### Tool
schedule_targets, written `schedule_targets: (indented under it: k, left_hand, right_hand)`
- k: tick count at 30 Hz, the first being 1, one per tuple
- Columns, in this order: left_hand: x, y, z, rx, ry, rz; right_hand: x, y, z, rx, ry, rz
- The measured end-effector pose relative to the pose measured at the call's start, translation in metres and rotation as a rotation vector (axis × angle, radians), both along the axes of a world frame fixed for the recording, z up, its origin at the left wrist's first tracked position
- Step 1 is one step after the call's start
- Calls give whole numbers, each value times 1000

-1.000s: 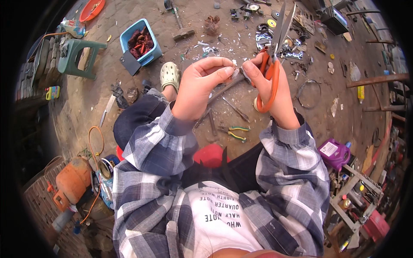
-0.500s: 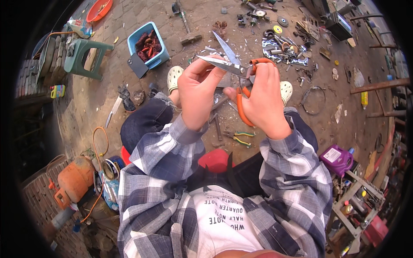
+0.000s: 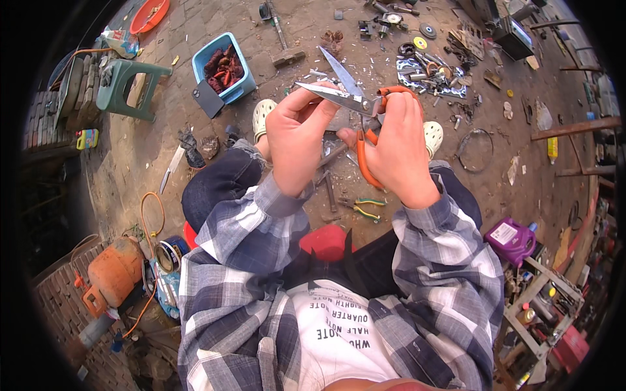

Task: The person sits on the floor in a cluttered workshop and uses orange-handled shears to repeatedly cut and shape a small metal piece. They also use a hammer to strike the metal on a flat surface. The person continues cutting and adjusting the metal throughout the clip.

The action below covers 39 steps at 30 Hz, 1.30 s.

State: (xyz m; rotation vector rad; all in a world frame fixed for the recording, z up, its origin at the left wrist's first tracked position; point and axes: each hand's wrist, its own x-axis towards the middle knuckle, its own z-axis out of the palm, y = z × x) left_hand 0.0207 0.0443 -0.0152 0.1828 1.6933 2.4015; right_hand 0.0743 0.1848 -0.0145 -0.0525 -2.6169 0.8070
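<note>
I sit on a red stool (image 3: 324,240) over a brick floor, wearing a plaid shirt. My right hand (image 3: 398,146) grips the orange handles of a pair of metal shears (image 3: 345,88), whose two blades are spread open and point up and to the left. My left hand (image 3: 298,140) pinches the lower blade near its tip; whether it also holds a small piece there is hidden. Both hands are raised in front of my knees. My feet in pale clogs (image 3: 262,116) rest on the floor below.
Green-handled pliers (image 3: 366,207) and a hammer (image 3: 329,186) lie between my feet. A blue bin (image 3: 225,68) of reddish parts, a green stool (image 3: 127,85), an orange gas cylinder (image 3: 114,270), a purple jug (image 3: 510,238) and scattered metal scrap (image 3: 424,65) surround me.
The shears have swung from upright to pointing left with the blades now spread apart, and both hands have shifted slightly lower and left in view.
</note>
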Motion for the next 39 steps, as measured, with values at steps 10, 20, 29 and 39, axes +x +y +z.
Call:
schedule_targets:
  k: [10, 20, 29, 39]
  left_hand:
    - [1, 0, 3, -45, 38, 29]
    - [-1, -2, 2, -25, 8, 16]
    - [-3, -3, 5, -10, 54, 26]
    - [-7, -7, 2, 125, 16, -80]
  right_hand:
    - [0, -5, -1, -64, -73, 33]
    - [-1, -6, 0, -7, -126, -6]
    - [0, -10, 1, -222, -297, 4]
    - [-3, -4, -1, -353, -164, 73]
